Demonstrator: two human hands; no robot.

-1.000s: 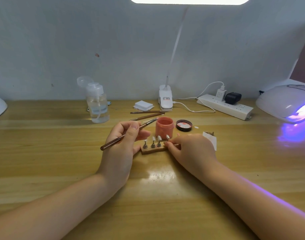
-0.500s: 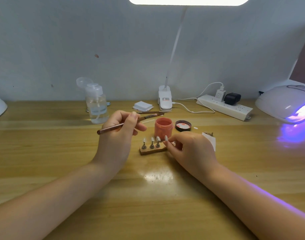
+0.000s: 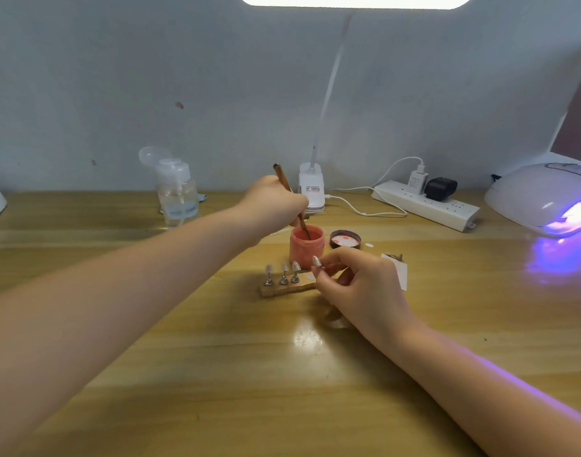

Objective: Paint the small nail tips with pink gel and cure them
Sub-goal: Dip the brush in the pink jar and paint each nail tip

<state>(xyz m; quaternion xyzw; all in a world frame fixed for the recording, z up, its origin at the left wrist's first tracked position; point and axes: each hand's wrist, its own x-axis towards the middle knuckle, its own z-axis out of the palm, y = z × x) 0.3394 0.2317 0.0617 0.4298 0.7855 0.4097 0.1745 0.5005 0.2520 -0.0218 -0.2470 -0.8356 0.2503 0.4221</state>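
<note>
Three silver-tipped nail stands [image 3: 284,275] sit upright on the small wooden holder strip [image 3: 287,287]; a fourth tip [image 3: 316,261] is pinched between the right hand [image 3: 358,285] fingers. Left hand [image 3: 272,202] fingers clamp a brown brush [image 3: 290,201], bristles inside the open pink gel jar [image 3: 306,247].

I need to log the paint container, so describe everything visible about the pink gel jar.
The pink gel jar is a small, round, translucent pink pot, seemingly plastic. It stands upright and open on the wooden table, just behind the nail tip holder. Its dark lid lies to its right. The brush, held by the left hand, dips into it.
</note>
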